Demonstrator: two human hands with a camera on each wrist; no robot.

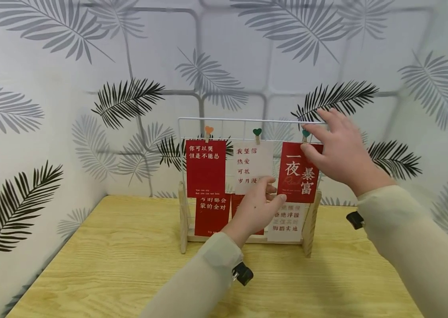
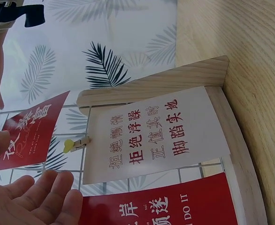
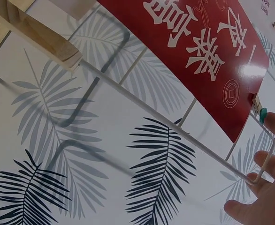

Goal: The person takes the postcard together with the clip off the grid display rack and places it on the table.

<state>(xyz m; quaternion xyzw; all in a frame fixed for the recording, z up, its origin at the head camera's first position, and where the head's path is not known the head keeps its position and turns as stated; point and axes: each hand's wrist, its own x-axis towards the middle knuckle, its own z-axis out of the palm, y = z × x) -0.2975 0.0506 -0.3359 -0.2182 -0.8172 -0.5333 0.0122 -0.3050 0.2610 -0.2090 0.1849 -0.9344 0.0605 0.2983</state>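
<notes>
A red card with large white characters [image 1: 292, 172] hangs at the upper right of a white wire rack [image 1: 224, 119]. At its top is a wooden clip with a teal heart [image 1: 306, 132]. My right hand [image 1: 343, 148] is at the rack's top right corner, its thumb tip at the heart in the right wrist view [image 3: 263, 114] and its other fingers spread around the wire. My left hand [image 1: 253, 210] is by the card's lower left corner, fingers loosely bent and thumb apart from them. In the left wrist view, the thumb overlaps the card's edge.
Another red card [image 1: 205, 172] and a white card [image 1: 252, 154] hang in the upper row under heart clips. Lower down hang a red card [image 1: 212, 221] and a white card [image 1: 285, 234]. Wooden feet [image 1: 183, 225] hold the rack on a wood-grain table [image 1: 128, 265] before a leaf-patterned backdrop.
</notes>
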